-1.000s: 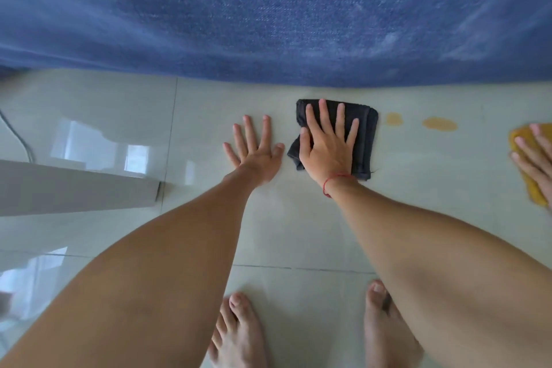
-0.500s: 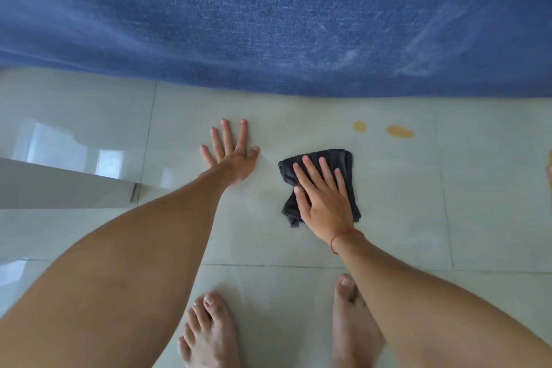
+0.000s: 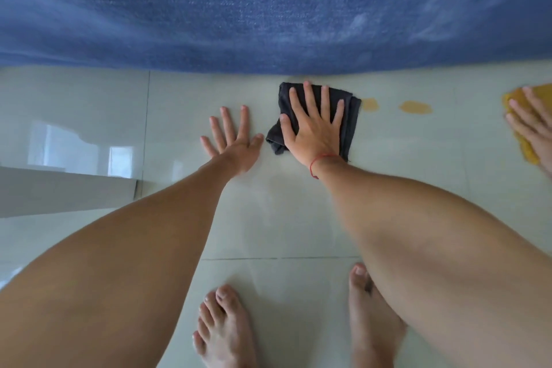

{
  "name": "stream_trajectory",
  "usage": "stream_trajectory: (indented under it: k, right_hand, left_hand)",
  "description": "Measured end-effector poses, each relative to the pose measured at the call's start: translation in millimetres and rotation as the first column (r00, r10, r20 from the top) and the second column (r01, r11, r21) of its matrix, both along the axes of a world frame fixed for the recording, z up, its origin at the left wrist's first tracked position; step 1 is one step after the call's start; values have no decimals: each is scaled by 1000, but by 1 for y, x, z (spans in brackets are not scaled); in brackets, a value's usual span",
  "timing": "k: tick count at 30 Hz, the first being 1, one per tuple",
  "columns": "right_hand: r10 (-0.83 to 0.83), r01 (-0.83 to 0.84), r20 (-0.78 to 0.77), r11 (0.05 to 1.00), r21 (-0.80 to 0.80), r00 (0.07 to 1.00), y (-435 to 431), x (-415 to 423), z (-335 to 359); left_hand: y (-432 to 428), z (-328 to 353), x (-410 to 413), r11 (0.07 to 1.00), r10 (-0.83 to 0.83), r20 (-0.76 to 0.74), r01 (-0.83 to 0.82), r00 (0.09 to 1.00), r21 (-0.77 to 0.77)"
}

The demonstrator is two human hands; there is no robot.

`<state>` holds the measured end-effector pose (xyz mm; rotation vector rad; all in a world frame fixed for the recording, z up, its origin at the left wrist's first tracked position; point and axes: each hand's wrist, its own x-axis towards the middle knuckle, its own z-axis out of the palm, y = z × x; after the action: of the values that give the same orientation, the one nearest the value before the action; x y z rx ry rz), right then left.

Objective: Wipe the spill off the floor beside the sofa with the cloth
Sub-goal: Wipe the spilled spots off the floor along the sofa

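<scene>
A dark grey cloth (image 3: 352,116) lies folded on the pale tiled floor, close to the foot of the blue sofa (image 3: 268,9). My right hand (image 3: 313,125) presses flat on the cloth with the fingers spread. Two orange-brown spill spots sit just right of the cloth, the nearer spot (image 3: 370,105) almost touching its edge and the farther spot (image 3: 415,107) a hand's width beyond. My left hand (image 3: 233,140) rests flat on the bare tile to the left of the cloth, fingers apart, holding nothing.
Another person's hand (image 3: 534,125) presses a yellow cloth (image 3: 521,140) on the floor at the right edge. A grey-white panel (image 3: 65,194) juts in from the left. My bare feet (image 3: 227,329) stand on the tiles below.
My right hand pushed the cloth forward, from nearer my feet up to the sofa's edge beside the spots. The other person's hand with the yellow cloth is back in view at the right.
</scene>
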<state>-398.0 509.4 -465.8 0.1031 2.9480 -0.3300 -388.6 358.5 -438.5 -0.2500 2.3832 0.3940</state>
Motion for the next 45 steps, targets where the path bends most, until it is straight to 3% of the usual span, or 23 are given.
stream_trajectory:
  k: [4,7,9,12,17,27,33,39,45]
  right_hand:
    - [44,-45,-44,999,-29,998,9,37,3]
    - [75,-76,-18,997,-31,997,30,76,3]
    - [30,-30,-8,999,-15,1000,57,100,1]
    - [-65,66,-7,998,26,998,100,121,0]
    - [-214,213,30,977,29,976,111,93,4]
    - [-269,269,20,963,6,963,75,17,-1]
    - [-101,101,4,995,-14,995,53,4,-2]
    - [36,-39,-45,998,-57,998,81,64,2]
    - [-353,353,30,935,-13,935,141,99,4]
  left_hand:
    - [2,-3,5,999,29,-50,-30,998,-25]
    - [19,-4,8,992,-39,-267,5,963,-126]
    - [43,0,3,990,-123,-334,92,934,-108]
    - [73,-1,-7,992,-126,-247,128,961,-9]
    - [77,-3,-12,995,-99,-123,97,987,-20]
    - [77,-2,-23,989,-143,-34,142,989,-30]
    - [82,4,-25,991,-129,-16,129,991,-37]
    - [80,8,-28,991,-134,-8,134,991,-12]
    - [79,5,-27,991,-131,-31,131,991,-13]
